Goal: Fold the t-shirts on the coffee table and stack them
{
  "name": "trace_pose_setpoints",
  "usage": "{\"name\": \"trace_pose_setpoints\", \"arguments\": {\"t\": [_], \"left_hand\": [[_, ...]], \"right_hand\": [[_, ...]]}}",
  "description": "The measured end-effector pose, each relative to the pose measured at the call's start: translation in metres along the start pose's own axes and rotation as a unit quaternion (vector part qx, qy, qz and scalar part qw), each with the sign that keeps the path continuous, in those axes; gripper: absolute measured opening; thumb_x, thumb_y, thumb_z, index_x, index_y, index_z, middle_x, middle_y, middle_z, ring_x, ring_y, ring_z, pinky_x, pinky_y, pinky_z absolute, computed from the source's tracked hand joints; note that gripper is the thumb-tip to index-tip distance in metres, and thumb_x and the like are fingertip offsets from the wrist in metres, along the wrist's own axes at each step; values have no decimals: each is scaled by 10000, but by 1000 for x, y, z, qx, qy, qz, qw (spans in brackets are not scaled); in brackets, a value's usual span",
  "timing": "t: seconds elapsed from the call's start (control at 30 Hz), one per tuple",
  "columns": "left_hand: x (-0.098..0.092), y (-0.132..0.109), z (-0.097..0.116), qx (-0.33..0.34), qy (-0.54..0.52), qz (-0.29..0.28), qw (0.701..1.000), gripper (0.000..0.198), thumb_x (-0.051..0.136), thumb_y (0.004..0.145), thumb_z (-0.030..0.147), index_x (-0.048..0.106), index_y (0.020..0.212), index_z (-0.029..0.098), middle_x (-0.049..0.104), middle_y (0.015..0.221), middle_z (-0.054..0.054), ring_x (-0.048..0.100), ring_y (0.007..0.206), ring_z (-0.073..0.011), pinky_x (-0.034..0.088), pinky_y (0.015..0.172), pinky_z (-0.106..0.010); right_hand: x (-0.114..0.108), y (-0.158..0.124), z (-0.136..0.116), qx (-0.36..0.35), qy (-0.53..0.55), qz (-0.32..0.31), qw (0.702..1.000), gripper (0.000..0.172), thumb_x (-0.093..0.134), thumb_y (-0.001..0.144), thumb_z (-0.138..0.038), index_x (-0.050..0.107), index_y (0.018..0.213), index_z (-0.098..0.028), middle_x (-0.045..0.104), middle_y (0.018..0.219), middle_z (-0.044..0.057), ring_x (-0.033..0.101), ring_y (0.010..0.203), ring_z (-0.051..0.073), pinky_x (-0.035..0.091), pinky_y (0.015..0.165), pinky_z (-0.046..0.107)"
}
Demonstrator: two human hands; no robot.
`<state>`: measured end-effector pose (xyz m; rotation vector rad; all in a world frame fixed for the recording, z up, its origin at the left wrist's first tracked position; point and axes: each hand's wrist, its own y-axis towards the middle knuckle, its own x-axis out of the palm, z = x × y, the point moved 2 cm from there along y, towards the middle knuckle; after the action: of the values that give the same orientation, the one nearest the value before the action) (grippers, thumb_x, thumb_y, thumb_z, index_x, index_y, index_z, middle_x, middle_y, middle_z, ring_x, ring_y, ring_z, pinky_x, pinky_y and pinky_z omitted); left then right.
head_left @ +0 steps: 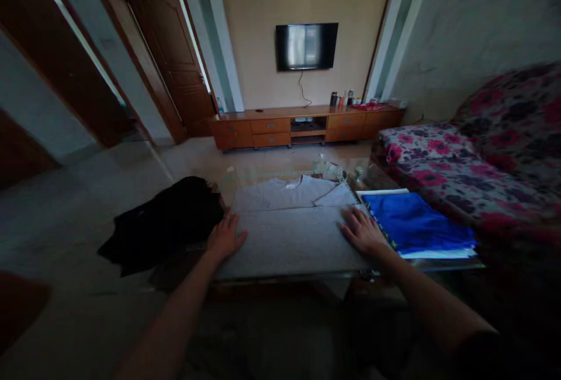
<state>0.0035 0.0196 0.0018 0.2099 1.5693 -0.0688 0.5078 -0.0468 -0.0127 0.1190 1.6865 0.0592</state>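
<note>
A grey T-shirt (289, 239) lies spread on a low table, its lower part folded up toward the collar. The neckline and sleeves show at the far side. My left hand (227, 236) rests on the shirt's left edge with its fingers spread. Against the right edge, my right hand (362, 230) lies flat, fingers apart. Black clothing (169, 222) sits in a heap just left of my left hand. To the right of my right hand is a folded blue garment (414, 222) on top of something white.
A sofa (438, 163) with a floral cover stands at the right. Across the tiled floor is a long wooden TV cabinet (272, 128) with bottles on its right end. A television (307, 47) hangs above it. A wooden door (169, 47) is at the back left.
</note>
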Motion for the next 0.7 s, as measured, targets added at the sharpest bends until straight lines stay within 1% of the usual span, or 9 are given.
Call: {"name": "trace_pose_setpoints", "arguments": {"t": [0.07,0.17,0.23,0.3,0.4,0.47,0.57,0.63,0.7], "left_hand": [[5,5,-1,-14,-5,-9,1000,808,344,932,639,344,1554,122,231,1653,-178,331,1468,-354,281,1167,-486],[9,10,0,-31,-11,-14,999,794,335,940,630,362,1543,114,262,1640,-189,291,1489,-354,262,1178,-493],[9,14,3,-36,-12,-10,999,780,320,950,620,392,1522,95,285,1627,-204,267,1500,-353,253,1184,-485],[5,18,6,-42,-15,-3,999,754,316,957,606,425,1497,91,332,1601,-213,284,1492,-350,261,1181,-466],[-5,31,9,-70,-29,0,997,721,314,957,599,452,1472,113,422,1537,-221,438,1388,-367,337,1125,-470],[-12,46,10,-98,-41,5,994,699,305,960,580,449,1468,121,477,1481,-226,530,1284,-380,398,1056,-491],[-16,75,8,-113,-65,15,991,667,354,951,510,436,1462,91,518,1417,-240,542,1251,-389,434,1009,-488],[-11,95,3,-118,-87,22,989,641,399,936,456,448,1442,66,524,1398,-251,521,1281,-378,430,1026,-463],[-1,114,-4,-129,-102,28,986,629,424,926,425,451,1437,58,524,1396,-256,500,1308,-372,415,1051,-450]], "right_hand": [[5,10,6,23,5,-8,1000,751,225,986,-677,326,1581,-230,209,1662,118,172,1528,302,163,1217,491],[9,22,12,42,13,-24,999,778,222,984,-686,305,1588,-202,217,1654,144,160,1529,313,177,1211,500],[8,30,11,49,20,-31,998,758,234,988,-673,335,1572,-201,268,1631,153,227,1504,335,223,1189,519],[1,39,9,73,26,-28,997,708,240,1001,-632,404,1526,-187,345,1586,164,336,1443,359,301,1141,534],[-12,60,5,122,28,-1,992,617,269,1016,-541,473,1453,-156,472,1468,192,461,1324,372,406,1041,524],[-18,79,4,133,32,19,990,559,336,1006,-474,482,1436,-146,506,1412,207,491,1282,372,440,996,503],[-16,110,5,139,53,29,989,534,443,960,-379,483,1429,-127,506,1399,221,506,1268,368,451,993,481],[-8,132,10,148,71,36,986,542,488,932,-341,487,1424,-114,520,1382,221,518,1266,354,443,1017,462],[2,152,16,150,85,46,984,543,509,919,-320,495,1413,-96,543,1362,222,525,1269,337,427,1048,436]]}}
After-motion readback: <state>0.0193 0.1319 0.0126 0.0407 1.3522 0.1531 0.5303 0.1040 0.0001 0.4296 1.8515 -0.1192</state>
